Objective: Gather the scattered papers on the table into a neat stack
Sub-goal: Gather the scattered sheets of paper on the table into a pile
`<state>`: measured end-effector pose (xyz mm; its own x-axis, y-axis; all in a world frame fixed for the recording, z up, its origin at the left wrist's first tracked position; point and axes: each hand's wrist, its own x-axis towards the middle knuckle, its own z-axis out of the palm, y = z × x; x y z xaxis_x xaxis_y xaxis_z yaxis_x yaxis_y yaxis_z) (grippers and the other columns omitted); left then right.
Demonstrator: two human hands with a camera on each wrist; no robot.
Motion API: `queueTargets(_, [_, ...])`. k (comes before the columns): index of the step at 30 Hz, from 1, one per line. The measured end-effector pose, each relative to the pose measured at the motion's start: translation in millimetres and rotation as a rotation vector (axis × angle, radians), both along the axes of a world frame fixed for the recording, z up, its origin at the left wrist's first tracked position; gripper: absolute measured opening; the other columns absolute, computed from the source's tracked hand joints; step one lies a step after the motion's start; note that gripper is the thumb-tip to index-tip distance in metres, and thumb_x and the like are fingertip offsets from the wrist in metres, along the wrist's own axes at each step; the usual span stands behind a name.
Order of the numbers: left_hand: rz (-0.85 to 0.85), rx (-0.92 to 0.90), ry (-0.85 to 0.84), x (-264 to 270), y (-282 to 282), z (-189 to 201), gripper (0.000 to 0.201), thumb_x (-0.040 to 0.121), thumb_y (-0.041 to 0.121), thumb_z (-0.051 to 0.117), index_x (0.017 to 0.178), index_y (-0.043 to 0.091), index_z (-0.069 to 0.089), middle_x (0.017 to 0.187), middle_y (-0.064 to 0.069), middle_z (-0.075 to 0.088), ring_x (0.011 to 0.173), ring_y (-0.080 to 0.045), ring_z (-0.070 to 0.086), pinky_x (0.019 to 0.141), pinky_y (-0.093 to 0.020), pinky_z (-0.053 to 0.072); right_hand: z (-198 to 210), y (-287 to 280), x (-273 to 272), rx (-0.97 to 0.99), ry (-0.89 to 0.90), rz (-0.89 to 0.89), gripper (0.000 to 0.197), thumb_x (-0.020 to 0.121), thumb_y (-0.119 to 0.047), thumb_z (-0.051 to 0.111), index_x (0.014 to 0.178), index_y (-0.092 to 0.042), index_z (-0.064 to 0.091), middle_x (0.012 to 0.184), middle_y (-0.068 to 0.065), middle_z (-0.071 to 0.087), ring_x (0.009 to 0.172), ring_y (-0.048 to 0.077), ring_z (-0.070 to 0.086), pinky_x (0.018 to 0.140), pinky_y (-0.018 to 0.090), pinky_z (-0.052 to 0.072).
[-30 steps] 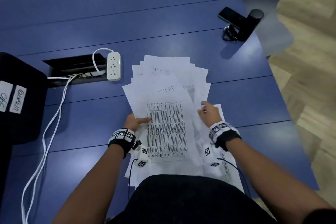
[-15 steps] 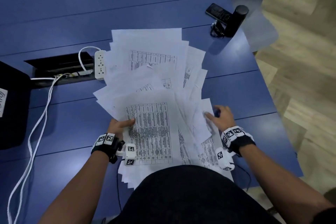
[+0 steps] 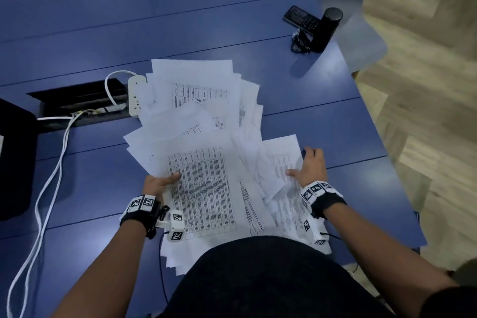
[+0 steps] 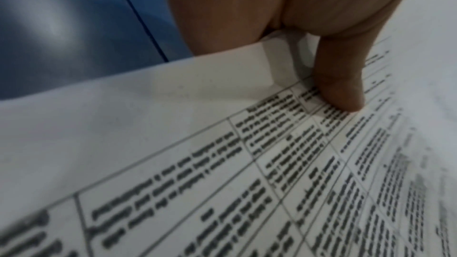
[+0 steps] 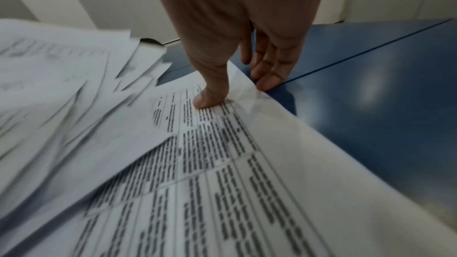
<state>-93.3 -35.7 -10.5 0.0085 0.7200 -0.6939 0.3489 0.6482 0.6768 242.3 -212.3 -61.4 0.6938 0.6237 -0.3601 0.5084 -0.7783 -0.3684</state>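
Observation:
Several white printed papers (image 3: 201, 142) lie fanned in a loose pile on the blue table (image 3: 180, 20), partly overhanging its near edge. My left hand (image 3: 165, 181) grips the pile's left edge; its thumb (image 4: 343, 89) presses on the top sheet with a printed grid (image 4: 247, 173), and the other fingers are hidden beneath. At the right edge my right hand (image 3: 307, 165) pinches the lowest sheets (image 5: 247, 163): thumb (image 5: 210, 97) on top, fingers (image 5: 269, 77) curled past the crinkled edge onto the table.
A white power strip (image 3: 134, 100) lies partly under the papers beside an open cable hatch (image 3: 77, 100), with white cables (image 3: 49, 188) trailing left. A black bottle (image 3: 326, 29), phone (image 3: 299, 18) and keys (image 3: 299, 44) sit at the back right. A black box (image 3: 13, 162) stands left.
The sheets have fanned out wider and farther back, now overlapping the power strip. My right hand has shifted from the top of the pile to its right edge.

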Motion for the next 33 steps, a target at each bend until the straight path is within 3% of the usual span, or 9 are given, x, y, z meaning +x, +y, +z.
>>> queueTargets(3, [0.072, 0.005, 0.100, -12.5, 10.8, -9.5, 0.027, 0.072, 0.004, 0.079, 0.064, 0.000, 0.054, 0.059, -0.005, 0.057, 0.065, -0.013, 0.058, 0.073, -0.031, 0.040, -2.5, -3.2, 11.4, 0.029, -0.042, -0.104, 0.070, 0.072, -0.030, 0.082, 0.124, 0.003, 0.049, 0.123, 0.021, 0.050, 0.116, 0.037, 0.048, 0.098, 0.042, 0.041])
queueTargets(7, [0.009, 0.011, 0.177, -22.0, 19.4, -23.6, 0.070, 0.065, 0.022, 0.088, 0.109, -0.016, 0.049, 0.108, -0.019, 0.058, 0.103, -0.029, 0.056, 0.092, -0.046, 0.045, 2.0, -1.3, 24.3, -0.058, 0.028, -0.144, 0.040, 0.082, -0.026, 0.074, 0.102, 0.005, 0.058, 0.101, 0.024, 0.066, 0.100, 0.039, 0.061, 0.079, 0.041, 0.051])
queueTargets(14, [-0.202, 0.036, 0.293, 9.0, 7.7, 2.1, 0.068, 0.085, 0.024, 0.072, 0.132, -0.009, 0.036, 0.128, -0.020, 0.050, 0.123, -0.037, 0.048, 0.097, -0.044, 0.040, 119.3, 46.3, 68.2, 0.501, -0.178, -0.084, 0.030, 0.099, -0.024, 0.049, 0.114, 0.002, 0.055, 0.101, 0.025, 0.064, 0.092, 0.036, 0.061, 0.070, 0.034, 0.043])
queueTargets(17, [-0.186, 0.073, 0.260, 25.0, 1.4, 17.4, 0.055, 0.088, 0.025, 0.068, 0.127, -0.006, 0.045, 0.124, -0.019, 0.056, 0.118, -0.035, 0.053, 0.087, -0.034, 0.041, 184.8, 67.9, 68.0, 0.872, 0.029, -0.118, 0.018, 0.097, -0.024, 0.053, 0.114, -0.019, 0.059, 0.103, 0.003, 0.064, 0.090, 0.015, 0.060, 0.071, 0.014, 0.047])
queueTargets(19, [-0.145, 0.049, 0.231, 28.4, 2.9, 13.8, 0.055, 0.086, 0.030, 0.070, 0.122, -0.005, 0.047, 0.106, -0.010, 0.059, 0.118, -0.034, 0.054, 0.088, -0.034, 0.042, 199.7, 78.9, 64.2, 1.010, 0.155, -0.100, 0.020, 0.095, -0.023, 0.056, 0.112, -0.034, 0.056, 0.107, -0.005, 0.065, 0.100, 0.011, 0.063, 0.081, 0.016, 0.051])
queueTargets(23, [-0.088, 0.038, 0.144, 31.7, 7.6, 1.0, 0.075, 0.073, 0.056, 0.073, 0.114, -0.005, 0.056, 0.106, -0.013, 0.059, 0.109, -0.028, 0.058, 0.085, -0.034, 0.042, 150.4, 95.6, 54.6, 0.767, 0.188, -0.070, 0.035, 0.092, -0.034, 0.060, 0.121, -0.014, 0.060, 0.107, -0.001, 0.067, 0.087, -0.003, 0.064, 0.077, 0.016, 0.050])
queueTargets(27, [-0.046, -0.006, 0.028, 33.6, 14.7, -6.9, 0.092, 0.072, 0.068, 0.061, 0.133, 0.001, 0.052, 0.127, -0.012, 0.056, 0.122, -0.023, 0.050, 0.097, -0.034, 0.036, 71.7, 94.9, 9.3, 0.441, 0.264, -0.055, 0.030, 0.087, -0.044, 0.057, 0.115, -0.031, 0.057, 0.104, 0.013, 0.067, 0.100, 0.033, 0.063, 0.084, 0.036, 0.053])
queueTargets(30, [-0.063, -0.041, -0.036, 26.6, 21.5, -36.9, 0.114, 0.049, 0.086, 0.064, 0.138, 0.015, 0.051, 0.141, -0.002, 0.051, 0.133, -0.023, 0.044, 0.114, -0.043, 0.029, 53.1, 91.4, -33.8, 0.173, 0.331, 0.044, 0.038, 0.099, -0.030, 0.048, 0.135, -0.017, 0.044, 0.125, 0.022, 0.057, 0.118, 0.040, 0.050, 0.082, 0.034, 0.040])
queueTargets(33, [-0.129, -0.061, -0.096, 34.6, 22.2, -26.0, 0.109, 0.045, 0.077, 0.077, 0.133, 0.016, 0.057, 0.133, 0.001, 0.060, 0.126, -0.022, 0.053, 0.113, -0.046, 0.032, 42.9, 86.7, -68.7, 0.054, 0.549, 0.299, 0.058, 0.103, -0.024, 0.041, 0.151, -0.007, 0.014, 0.147, 0.026, 0.038, 0.131, 0.043, 0.043, 0.101, 0.040, 0.038])
